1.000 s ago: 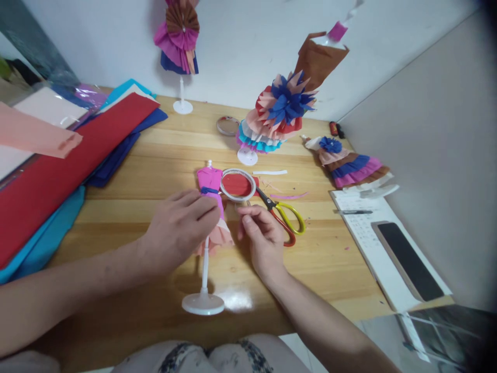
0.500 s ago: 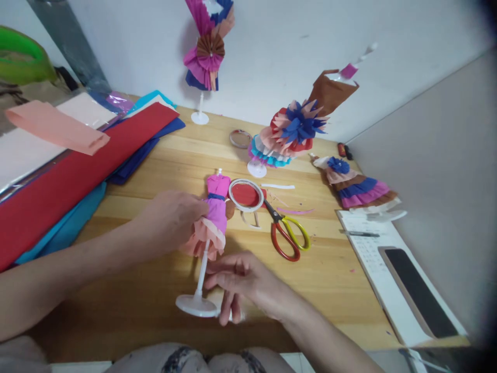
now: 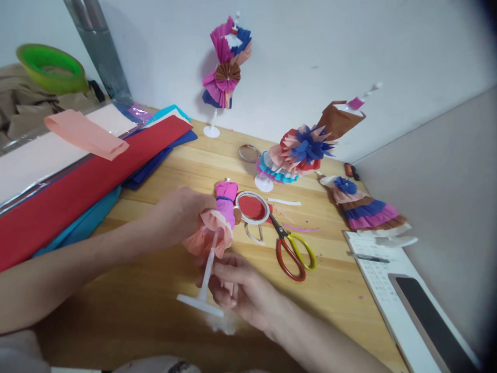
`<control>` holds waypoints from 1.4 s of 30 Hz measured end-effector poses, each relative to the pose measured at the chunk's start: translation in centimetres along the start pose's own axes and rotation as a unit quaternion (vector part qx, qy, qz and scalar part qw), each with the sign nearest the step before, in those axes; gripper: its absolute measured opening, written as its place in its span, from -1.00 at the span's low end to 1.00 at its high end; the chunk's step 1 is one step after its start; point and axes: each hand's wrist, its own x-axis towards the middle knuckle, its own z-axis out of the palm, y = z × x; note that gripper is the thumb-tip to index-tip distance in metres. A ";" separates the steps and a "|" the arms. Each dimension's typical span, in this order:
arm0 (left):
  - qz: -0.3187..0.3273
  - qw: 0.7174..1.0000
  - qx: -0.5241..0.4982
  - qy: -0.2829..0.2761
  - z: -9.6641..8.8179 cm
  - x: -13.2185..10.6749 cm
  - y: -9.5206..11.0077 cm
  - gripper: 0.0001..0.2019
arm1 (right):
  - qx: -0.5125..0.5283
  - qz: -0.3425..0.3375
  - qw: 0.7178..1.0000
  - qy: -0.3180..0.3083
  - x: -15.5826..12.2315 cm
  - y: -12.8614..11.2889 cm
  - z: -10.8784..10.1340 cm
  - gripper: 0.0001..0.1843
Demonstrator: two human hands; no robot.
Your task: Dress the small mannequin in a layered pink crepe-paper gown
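Note:
A small dress-form doll stand [image 3: 208, 269] with a white pole and round base is tilted, its base toward me. Its pink crepe-paper dress [image 3: 225, 207] has a blue band at the waist and a ruffled peach skirt [image 3: 212, 230], opened downward toward me. My left hand [image 3: 182, 215] is closed on the left side of the dress at the top of the ruffle. Just below the skirt, my right hand [image 3: 236, 287] is curled beside and behind the pole; what its fingertips hold is hidden. Under the base lies a blurred whitish thing [image 3: 222, 322].
Scissors [image 3: 289, 243], a tape roll [image 3: 252, 207] and paper strips lie right of the doll. Folded crepe paper [image 3: 93, 181] covers the left. Finished paper dresses [image 3: 223, 77] stand at the back; another [image 3: 368, 210] lies at right, near a phone [image 3: 430, 311] on a notebook.
The doll has tipped so that the skirt's inside and the base's edge face me more. My right hand has moved up toward the skirt and its fingers have curled in. The view has shifted.

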 end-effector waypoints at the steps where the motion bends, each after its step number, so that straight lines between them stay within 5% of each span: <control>1: -0.014 1.000 -0.003 -0.014 -0.3 0.1 0.1 -0.80 | 0.000 -0.004 1.000 0.001 0.0 -0.2 0.1 -0.59; 8: -0.023 0.999 -0.020 -0.040 -1.4 0.5 -0.8 -0.73 | -0.112 -0.106 0.987 0.045 0.7 -0.7 0.0 -0.62; 14: 0.012 0.981 -0.177 0.073 0.5 1.8 -3.3 -0.73 | -0.243 -0.213 0.940 0.111 1.7 -2.4 -0.5 -0.69; 19: -0.071 0.899 -0.409 0.139 3.5 2.7 -3.9 -0.67 | -0.271 -0.306 0.898 0.159 2.2 -3.3 -1.1 -0.69; 25: -0.178 0.806 -0.561 0.064 5.9 1.3 -1.8 -0.77 | -0.333 -0.348 0.851 0.209 2.0 -4.1 -2.1 -0.67; 29: -0.163 0.743 -0.644 0.079 6.2 0.6 -0.4 -0.73 | -0.346 -0.337 0.851 0.205 2.3 -3.8 -2.4 -0.69; 42: -0.163 0.686 -0.706 0.068 6.9 0.1 0.3 -0.71 | -0.347 -0.339 0.851 0.202 2.9 -3.3 -2.9 -0.68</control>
